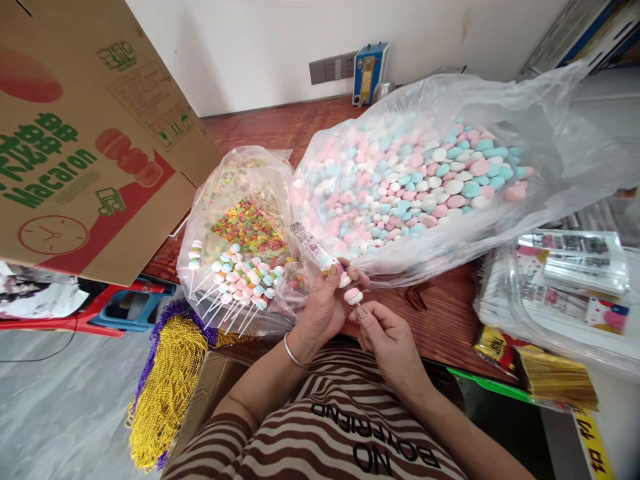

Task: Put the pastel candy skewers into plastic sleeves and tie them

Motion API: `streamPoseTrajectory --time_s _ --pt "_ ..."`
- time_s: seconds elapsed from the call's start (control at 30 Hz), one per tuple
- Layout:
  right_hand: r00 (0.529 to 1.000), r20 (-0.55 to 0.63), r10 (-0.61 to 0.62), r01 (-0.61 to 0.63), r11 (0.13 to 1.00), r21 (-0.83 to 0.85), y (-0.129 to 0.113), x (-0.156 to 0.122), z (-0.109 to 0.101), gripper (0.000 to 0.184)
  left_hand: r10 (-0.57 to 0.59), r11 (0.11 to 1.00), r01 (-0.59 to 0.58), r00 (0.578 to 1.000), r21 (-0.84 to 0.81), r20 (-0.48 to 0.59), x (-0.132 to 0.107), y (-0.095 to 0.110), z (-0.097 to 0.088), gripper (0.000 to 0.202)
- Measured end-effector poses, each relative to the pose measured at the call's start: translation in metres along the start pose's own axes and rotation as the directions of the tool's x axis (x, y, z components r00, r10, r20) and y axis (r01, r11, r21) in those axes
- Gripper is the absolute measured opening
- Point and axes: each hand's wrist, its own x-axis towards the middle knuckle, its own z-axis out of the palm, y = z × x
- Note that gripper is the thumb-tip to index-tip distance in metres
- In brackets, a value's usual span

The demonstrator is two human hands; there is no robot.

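Note:
My left hand (325,303) is closed around a small clear printed sleeve (309,244) that points up and to the left. At its lower end a marshmallow skewer with pink-and-white pieces (353,296) is partly inside the sleeve and partly sticking out. My right hand (387,333) pinches the skewer's thin stick just below the lowest piece. To the left, a pile of finished-looking marshmallow skewers (250,283) lies on a clear bag of colourful ring-shaped candies (255,223). Behind my hands spreads a large clear bag of pink, blue and white marshmallows (445,190).
A Macaron cardboard box (75,147) stands at the left. On the right is a plastic tray (545,333) with printed sleeves (585,260); gold twist ties (557,377) lie in front. Gold beaded strings (167,393) hang at the table's front left. A blue device (370,73) stands against the wall.

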Motion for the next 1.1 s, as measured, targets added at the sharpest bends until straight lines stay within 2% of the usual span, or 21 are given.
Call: streamPoseTrajectory --time_s 0.07,0.17,0.3,0.37,0.4,0.43,0.5,0.53,0.57,0.6,0.63,0.67,0.7,0.77,0.8,0.83,0.9,0.97,1.03,1.07,1.1 --pt "0.998 -0.017 -0.058 0.057 0.998 -0.041 0.004 0.002 -0.007 0.035 0.007 0.999 -0.008 0.999 0.042 0.032 0.004 0.008 -0.004 0.058" --pt "0.999 0.019 -0.030 0.030 0.999 -0.030 0.004 0.000 -0.014 0.035 0.113 0.994 -0.113 0.991 0.010 0.066 0.013 0.027 -0.007 0.073" --pt "0.993 0.112 0.035 -0.027 0.997 -0.072 -0.005 -0.004 -0.012 0.039 0.162 0.985 -0.159 0.986 -0.072 0.045 0.023 0.046 -0.001 0.050" --pt "0.988 0.102 -0.118 0.142 0.947 -0.288 -0.008 -0.005 -0.010 0.037 0.108 0.987 -0.108 0.994 -0.118 -0.010 0.026 0.048 0.006 0.030" --pt "0.960 0.102 -0.261 0.278 0.848 -0.450 -0.009 -0.005 -0.011 0.034 0.072 0.987 -0.079 0.996 -0.138 -0.055 0.027 0.048 0.010 0.023" --pt "0.900 0.130 -0.416 0.402 0.680 -0.612 -0.009 -0.005 -0.012 0.030 0.037 0.987 -0.053 0.994 -0.152 -0.106 0.028 0.047 0.013 0.019" --pt "0.731 0.269 -0.628 0.522 0.260 -0.812 -0.008 -0.004 -0.014 0.018 -0.009 0.988 -0.022 0.980 -0.154 -0.199 0.029 0.041 0.019 0.021" --pt "0.661 0.336 -0.671 0.527 0.096 -0.844 -0.008 -0.004 -0.014 0.015 -0.018 0.989 -0.015 0.975 -0.145 -0.223 0.029 0.037 0.021 0.023" --pt "0.620 0.380 -0.687 0.521 -0.002 -0.853 -0.008 -0.003 -0.014 0.014 -0.022 0.991 -0.009 0.973 -0.132 -0.230 0.029 0.032 0.022 0.024" --pt "0.610 0.388 -0.691 0.515 -0.026 -0.857 -0.009 -0.003 -0.013 0.014 -0.024 0.993 -0.004 0.973 -0.120 -0.229 0.028 0.027 0.023 0.026" --pt "0.628 0.358 -0.691 0.514 0.023 -0.858 -0.010 -0.002 -0.011 0.016 -0.026 0.994 0.001 0.974 -0.111 -0.225 0.027 0.022 0.023 0.028" --pt "0.679 0.291 -0.674 0.509 0.146 -0.849 -0.012 -0.002 -0.008 0.019 -0.031 0.994 0.008 0.975 -0.105 -0.218 0.025 0.017 0.022 0.029" --pt "0.759 0.203 -0.618 0.487 0.334 -0.807 -0.015 -0.002 -0.005 0.023 -0.040 0.994 0.019 0.978 -0.104 -0.205 0.023 0.012 0.021 0.030" --pt "0.932 0.061 -0.356 0.330 0.771 -0.545 -0.020 -0.001 -0.001 0.032 -0.059 0.993 0.042 0.986 -0.109 -0.157 0.019 0.007 0.018 0.033" --pt "0.983 0.055 -0.176 0.185 0.923 -0.338 -0.022 0.000 0.000 0.035 -0.066 0.992 0.052 0.991 -0.113 -0.119 0.018 0.007 0.016 0.035" --pt "0.995 0.099 -0.015 0.028 0.991 -0.133 -0.024 0.000 0.000 0.037 -0.071 0.991 0.061 0.994 -0.118 -0.080 0.017 0.007 0.013 0.037" --pt "0.964 0.209 0.167 -0.195 0.973 0.120 -0.023 0.001 -0.001 0.038 -0.059 0.990 0.055 0.998 -0.129 -0.027 0.017 0.011 0.009 0.040" --pt "0.970 0.177 0.166 -0.188 0.975 0.115 -0.019 0.001 -0.003 0.037 -0.029 0.991 0.026 0.999 -0.130 -0.021 0.019 0.015 0.006 0.037" --pt "0.999 -0.011 -0.031 0.029 0.990 -0.140 -0.013 0.001 -0.005 0.033 -0.003 0.993 -0.004 0.998 -0.116 -0.059 0.021 0.016 0.006 0.033" --pt "0.975 -0.091 -0.203 0.162 0.927 -0.339 -0.010 0.001 -0.006 0.029 0.004 0.994 -0.013 0.996 -0.104 -0.090 0.021 0.015 0.007 0.033" --pt "0.916 -0.112 -0.385 0.268 0.796 -0.543 -0.008 0.001 -0.007 0.025 0.005 0.995 -0.017 0.993 -0.094 -0.122 0.021 0.014 0.008 0.033"
